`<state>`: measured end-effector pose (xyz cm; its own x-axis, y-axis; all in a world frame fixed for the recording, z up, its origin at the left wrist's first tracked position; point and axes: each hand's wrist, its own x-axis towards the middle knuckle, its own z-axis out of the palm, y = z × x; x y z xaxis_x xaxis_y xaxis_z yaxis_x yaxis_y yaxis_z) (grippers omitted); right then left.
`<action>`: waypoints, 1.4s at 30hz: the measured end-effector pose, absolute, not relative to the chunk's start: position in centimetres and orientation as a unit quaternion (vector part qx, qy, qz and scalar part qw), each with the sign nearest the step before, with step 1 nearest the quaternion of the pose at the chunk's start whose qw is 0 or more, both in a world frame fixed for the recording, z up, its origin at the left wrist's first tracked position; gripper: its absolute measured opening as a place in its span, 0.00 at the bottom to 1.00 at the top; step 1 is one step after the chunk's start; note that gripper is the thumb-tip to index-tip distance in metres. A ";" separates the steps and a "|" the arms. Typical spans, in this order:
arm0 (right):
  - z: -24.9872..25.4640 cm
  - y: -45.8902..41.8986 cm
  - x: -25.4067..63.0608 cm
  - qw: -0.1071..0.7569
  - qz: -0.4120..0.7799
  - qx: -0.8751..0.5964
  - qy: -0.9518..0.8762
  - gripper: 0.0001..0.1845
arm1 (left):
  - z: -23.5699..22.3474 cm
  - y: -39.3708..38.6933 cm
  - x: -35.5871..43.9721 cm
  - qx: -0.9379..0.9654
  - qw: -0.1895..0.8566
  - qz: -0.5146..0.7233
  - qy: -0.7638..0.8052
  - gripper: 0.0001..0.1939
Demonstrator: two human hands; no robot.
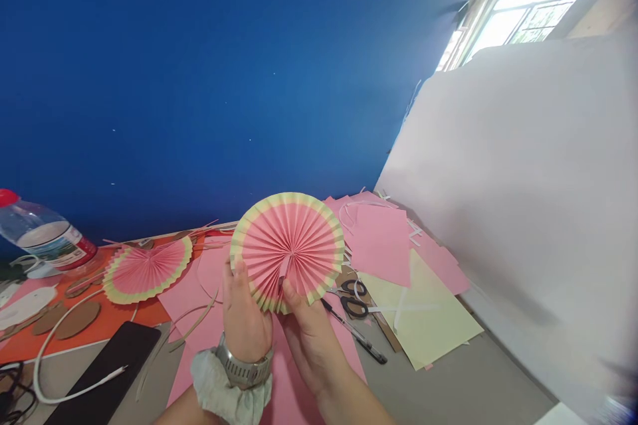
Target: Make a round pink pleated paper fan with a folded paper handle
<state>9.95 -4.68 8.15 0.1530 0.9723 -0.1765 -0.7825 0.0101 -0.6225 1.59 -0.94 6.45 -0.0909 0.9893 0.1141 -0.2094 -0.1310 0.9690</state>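
Observation:
A round pleated paper fan (pixel 294 229), pink with a pale yellow-green rim, is spread out in front of me, its folds meeting near the middle. Flat against its lower left edge lies my left hand (pixel 244 319), fingers pointing up and partly behind the paper. My right hand (pixel 306 329) pinches the fan at its lower middle, the thumb in front by a pink strip and the other fingers hidden. A watch and a pale scrunchie circle my left wrist. Pink sheets lie under both hands.
Left are a half-open pleated fan (pixel 147 272), brown discs (pixel 78 320), a phone (pixel 107 372), a white cable and a bottle (pixel 50 239). To the right lie scissors (pixel 355 305), a pen (pixel 356 332), pink sheets (pixel 381 242) and a pale yellow sheet (pixel 423 325). A blue wall rises behind.

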 end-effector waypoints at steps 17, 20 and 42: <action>9.5 -5.4 13.0 0.708 0.588 -0.357 -0.161 0.20 | 9.9 -0.5 2.9 0.452 0.676 0.481 0.326 0.20; 9.6 -5.6 13.0 0.698 0.590 -0.364 -0.179 0.25 | 10.3 0.1 2.4 0.509 0.648 0.464 0.325 0.17; 9.1 -6.2 12.9 0.682 0.559 -0.424 -0.206 0.18 | 11.6 0.0 1.9 0.606 0.611 0.385 0.335 0.05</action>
